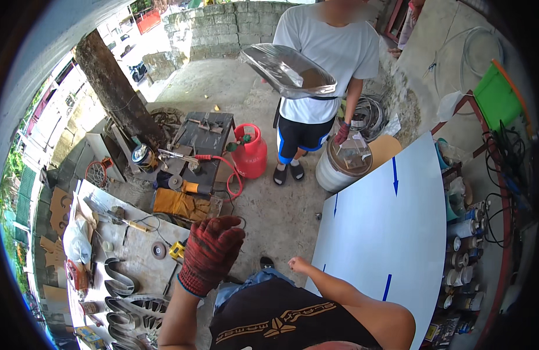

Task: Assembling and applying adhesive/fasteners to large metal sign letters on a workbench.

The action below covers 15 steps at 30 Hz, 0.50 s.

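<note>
My left hand (212,254), in a red and black knit work glove, is raised in front of me beside the workbench. Its fingers are curled in, and nothing shows in them. My bare right hand (298,265) hangs near the edge of a large pale sheet (386,227) with blue arrow marks. That hand is loosely closed, with nothing visible in it. Across from me stands a person in a white shirt (328,46), beside a flat, plastic-wrapped panel (290,70) held up at chest height. Their red-gloved hand (342,133) is over a lidded drum (335,169).
At left, the workbench (150,221) carries curved metal strips (121,280), a grinding disc (158,250) and a yellow tool (177,250). A dark table (202,140) and a red gas cylinder (250,153) with a hose stand beyond. Shelved cans (463,245) line the right.
</note>
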Motion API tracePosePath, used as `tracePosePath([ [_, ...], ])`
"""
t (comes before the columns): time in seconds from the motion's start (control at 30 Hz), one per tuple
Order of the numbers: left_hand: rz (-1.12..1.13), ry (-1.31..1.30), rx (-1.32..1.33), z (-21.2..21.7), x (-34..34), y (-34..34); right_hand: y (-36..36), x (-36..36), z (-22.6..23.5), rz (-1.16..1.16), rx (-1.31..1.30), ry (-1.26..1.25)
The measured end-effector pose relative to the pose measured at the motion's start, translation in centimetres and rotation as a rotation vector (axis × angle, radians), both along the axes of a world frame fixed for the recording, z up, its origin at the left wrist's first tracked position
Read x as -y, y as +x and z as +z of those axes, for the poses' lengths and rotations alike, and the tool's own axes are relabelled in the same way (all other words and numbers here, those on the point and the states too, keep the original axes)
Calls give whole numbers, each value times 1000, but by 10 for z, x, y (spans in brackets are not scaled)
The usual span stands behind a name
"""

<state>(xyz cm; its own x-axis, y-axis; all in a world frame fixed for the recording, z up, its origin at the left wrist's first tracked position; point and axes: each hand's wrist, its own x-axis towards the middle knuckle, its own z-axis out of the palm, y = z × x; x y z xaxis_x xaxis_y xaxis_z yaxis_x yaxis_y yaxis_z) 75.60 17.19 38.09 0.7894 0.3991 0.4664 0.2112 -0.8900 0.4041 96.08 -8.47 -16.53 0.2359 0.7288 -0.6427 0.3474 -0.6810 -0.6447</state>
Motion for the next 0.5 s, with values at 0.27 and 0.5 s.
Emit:
tracePosePath([
  [0.27, 244, -327, -9, -76, 7, -100, -23, -4, 30, 171, 64, -104],
  [0.5, 283, -364, 44, -97, 0, -192, -78, -52, 48, 155, 185, -112],
])
